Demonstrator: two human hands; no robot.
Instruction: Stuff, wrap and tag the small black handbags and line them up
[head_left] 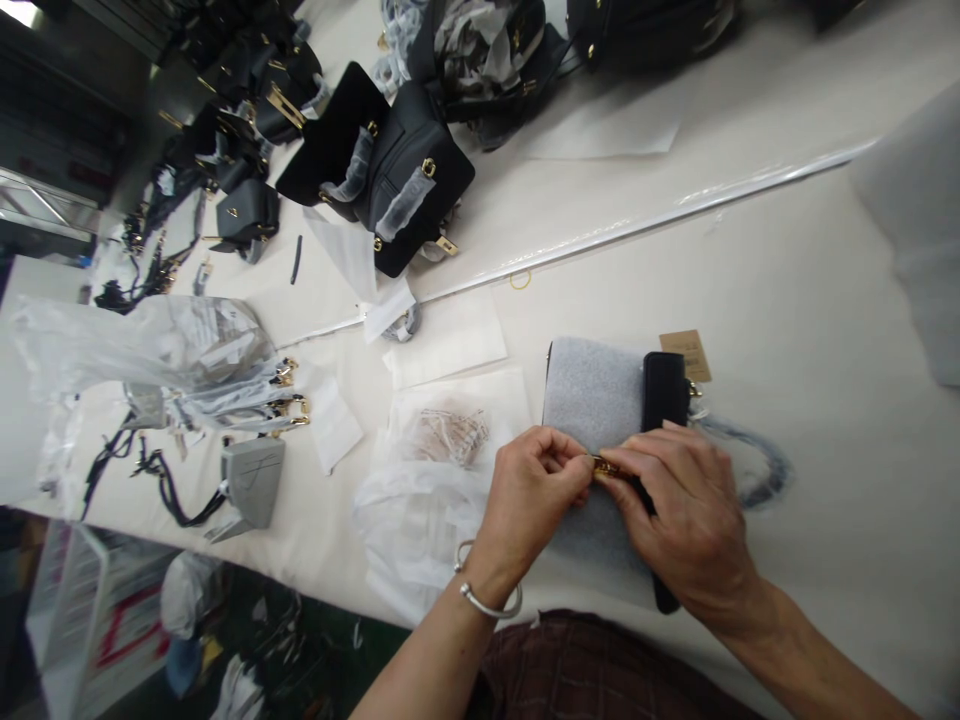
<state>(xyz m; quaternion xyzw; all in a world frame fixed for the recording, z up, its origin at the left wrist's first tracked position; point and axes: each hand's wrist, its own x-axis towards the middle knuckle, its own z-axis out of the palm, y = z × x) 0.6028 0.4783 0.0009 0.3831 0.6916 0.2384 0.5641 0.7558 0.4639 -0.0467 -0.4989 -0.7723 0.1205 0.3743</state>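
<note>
A handbag (666, 388) lies on the table in front of me, black at its right part, with a grey felt-like sheet (596, 385) over its left part. Both my hands meet over it at a small gold metal clasp (602, 466). My right hand (686, 510) pinches the clasp between thumb and fingers. From the left, my left hand (536, 490) has its fingertips pressed together at the clasp's end; what they grip is too small to make out. A brown tag (686, 354) and a wrapped handle (765, 465) show at the bag's right side.
Left of my hands lie a clear plastic bag (416, 510) and a packet of pale strips (450, 432). Farther left are wrapped straps with gold hooks (289, 410) and a grey box-shaped piece (255, 480). Black handbags (412, 170) stand across the table. A shiny strip (600, 232) crosses it.
</note>
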